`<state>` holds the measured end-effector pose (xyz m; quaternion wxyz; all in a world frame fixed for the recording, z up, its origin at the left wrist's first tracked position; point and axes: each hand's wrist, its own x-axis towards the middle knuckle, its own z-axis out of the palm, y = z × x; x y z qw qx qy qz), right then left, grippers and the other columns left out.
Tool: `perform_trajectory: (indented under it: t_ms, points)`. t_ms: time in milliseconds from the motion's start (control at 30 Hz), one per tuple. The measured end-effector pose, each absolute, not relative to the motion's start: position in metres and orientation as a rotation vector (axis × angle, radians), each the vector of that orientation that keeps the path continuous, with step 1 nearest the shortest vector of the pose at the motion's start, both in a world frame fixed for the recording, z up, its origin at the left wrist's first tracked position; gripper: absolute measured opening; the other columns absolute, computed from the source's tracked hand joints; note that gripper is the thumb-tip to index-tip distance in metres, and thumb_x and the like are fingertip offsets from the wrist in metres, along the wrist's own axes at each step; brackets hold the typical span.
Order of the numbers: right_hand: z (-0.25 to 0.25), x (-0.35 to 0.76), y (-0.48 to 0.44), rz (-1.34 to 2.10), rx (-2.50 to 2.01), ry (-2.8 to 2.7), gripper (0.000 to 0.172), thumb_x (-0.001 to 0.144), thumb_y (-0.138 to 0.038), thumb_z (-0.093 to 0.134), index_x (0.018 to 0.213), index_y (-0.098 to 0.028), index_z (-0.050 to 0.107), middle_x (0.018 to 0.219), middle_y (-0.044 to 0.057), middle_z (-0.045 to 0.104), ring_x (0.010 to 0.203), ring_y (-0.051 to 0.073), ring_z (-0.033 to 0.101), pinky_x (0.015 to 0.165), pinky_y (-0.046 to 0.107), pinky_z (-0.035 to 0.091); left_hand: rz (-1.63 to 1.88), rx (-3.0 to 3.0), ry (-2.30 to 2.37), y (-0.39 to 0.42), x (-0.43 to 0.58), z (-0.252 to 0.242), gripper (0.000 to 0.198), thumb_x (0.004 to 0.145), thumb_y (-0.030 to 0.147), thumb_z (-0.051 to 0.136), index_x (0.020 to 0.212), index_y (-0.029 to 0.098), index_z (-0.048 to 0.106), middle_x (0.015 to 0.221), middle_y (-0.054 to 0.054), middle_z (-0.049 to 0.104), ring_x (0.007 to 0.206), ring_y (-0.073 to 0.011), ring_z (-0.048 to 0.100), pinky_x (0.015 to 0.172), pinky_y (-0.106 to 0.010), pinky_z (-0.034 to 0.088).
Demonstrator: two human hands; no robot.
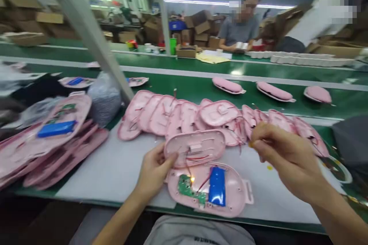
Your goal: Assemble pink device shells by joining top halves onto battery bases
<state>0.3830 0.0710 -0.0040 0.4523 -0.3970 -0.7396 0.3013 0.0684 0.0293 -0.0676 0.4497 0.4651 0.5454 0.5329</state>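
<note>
My left hand grips the left end of an oval pink plastic shell half, thumb on its inner face. Red wires run from it to a second pink shell half lying below on the mat. That one carries a green circuit board with a lit orange light and a blue battery pack. Raised to the right, my right hand is closed in a pinch, apart from both shells. A small yellow piece shows at its fingertips.
Pink shell halves with wires line the back of the white mat. Stacked shells stand at left, by a plastic bag and a slanted post. Closed pink cases lie beyond; a person works opposite.
</note>
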Motion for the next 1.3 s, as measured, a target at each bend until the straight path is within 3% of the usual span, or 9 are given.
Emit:
perform_trajectory:
  t_ms: [200,367,500,633,767,867,1067,1200,1300]
  points:
    - [0.016,0.269,0.093,0.279,-0.646,-2.755,0.017,0.097,-0.018,0.043,0.086,-0.018,0.056,0.083,0.002,0.047,0.067,0.011,0.042,0.058,0.024,0.029,1.371,1.048,1.083,0.028,0.076,-0.072,0.033,0.08,0.032,0.074,0.104,0.011,0.066,0.087,-0.005,0.069,0.079,-0.018,0.064,0.071,-0.023,0.051]
    - [-0.007,0.24,0.097,-0.217,-0.575,-2.888,0.015,0.094,-0.016,0.044,0.085,-0.019,0.056,0.086,0.003,0.044,0.066,0.013,0.037,0.053,0.025,0.019,1.398,1.043,0.92,0.024,0.077,-0.078,0.034,0.083,0.033,0.071,0.108,0.011,0.066,0.091,-0.006,0.067,0.084,-0.0197,0.063,0.074,-0.025,0.05]
    - [-0.016,0.235,0.095,-0.398,-0.598,-2.888,0.014,0.094,-0.017,0.046,0.087,-0.018,0.058,0.086,0.005,0.046,0.07,0.015,0.041,0.053,0.025,0.02,1.396,1.042,0.908,0.021,0.076,-0.08,0.027,0.086,0.029,0.066,0.105,0.01,0.065,0.082,-0.003,0.061,0.073,-0.014,0.056,0.064,-0.02,0.044]
    - [-0.017,0.228,0.091,-0.428,-0.605,-2.858,0.014,0.092,-0.018,0.051,0.08,-0.017,0.059,0.084,0.004,0.05,0.073,0.015,0.046,0.056,0.026,0.025,1.38,1.07,0.942,0.019,0.076,-0.079,0.023,0.088,0.029,0.063,0.101,0.01,0.065,0.075,0.0,0.054,0.064,-0.01,0.048,0.055,-0.018,0.036]
    - [-0.009,0.225,0.091,-0.39,-0.85,-2.715,0.021,0.084,-0.031,0.066,0.07,-0.018,0.057,0.076,0.001,0.051,0.068,0.014,0.047,0.054,0.027,0.024,1.388,1.101,0.979,0.016,0.075,-0.08,0.027,0.087,0.027,0.061,0.108,0.01,0.064,0.081,-0.003,0.06,0.068,-0.0124,0.054,0.057,-0.019,0.04]
    - [0.001,0.233,0.098,-0.278,-1.06,-2.601,0.029,0.075,-0.043,0.075,0.079,-0.019,0.06,0.082,0.001,0.057,0.069,0.015,0.05,0.053,0.027,0.023,1.392,1.132,1.02,0.014,0.074,-0.08,0.025,0.088,0.025,0.06,0.109,0.011,0.063,0.084,-0.004,0.063,0.072,-0.0144,0.058,0.06,-0.019,0.042]
    - [0.009,0.252,0.105,0.012,-0.944,-2.674,0.004,0.084,-0.027,0.067,0.085,-0.023,0.068,0.078,0.0,0.065,0.078,0.017,0.056,0.063,0.028,0.033,1.365,1.357,1.212,0.011,0.072,-0.072,0.021,0.092,0.03,0.061,0.111,0.02,0.062,0.092,0.0,0.066,0.083,-0.0143,0.06,0.073,-0.021,0.047]
    - [0.01,0.261,0.081,-0.074,-0.74,-2.562,0.008,0.086,-0.019,0.06,0.082,-0.019,0.066,0.074,0.003,0.062,0.074,0.018,0.052,0.061,0.029,0.033,1.264,1.626,1.243,0.004,0.069,-0.068,0.022,0.099,0.031,0.051,0.117,0.023,0.062,0.094,0.002,0.069,0.083,-0.0119,0.064,0.074,-0.018,0.05]
    - [0.0,0.272,0.048,-0.198,-0.506,-2.513,0.018,0.087,-0.012,0.051,0.071,-0.017,0.058,0.065,0.003,0.054,0.062,0.017,0.043,0.057,0.031,0.029,1.146,2.111,1.084,-0.003,0.061,-0.064,0.031,0.099,0.016,0.042,0.129,0.019,0.052,0.116,-0.005,0.068,0.099,-0.0133,0.067,0.086,-0.018,0.055]
